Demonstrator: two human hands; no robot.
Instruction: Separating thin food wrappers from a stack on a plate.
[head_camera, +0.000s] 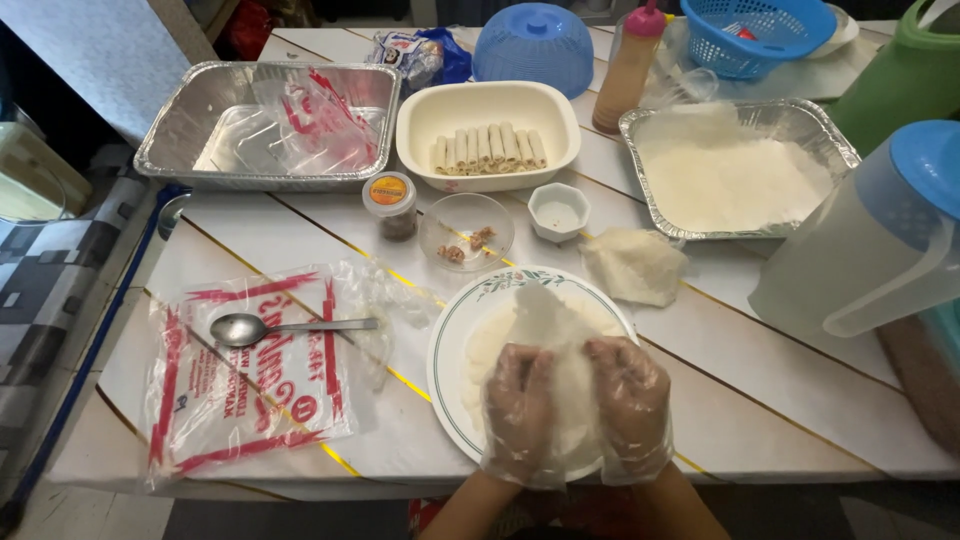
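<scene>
You're standing at a white table (780, 400) with thin gold lines crossing it, bright light falling evenly, grey patterned flooring (50, 290) showing at left.

Bright, even overhead light; soft shadows on the surface (760, 400); glare on foil trays; wide-angle bending at the edges.

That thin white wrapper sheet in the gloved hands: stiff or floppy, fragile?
Probably floppy: the wrapper sheet bends and folds between the left hand and right hand. Likely light and tear-prone, since it looks thin and translucent over the plate.
</scene>
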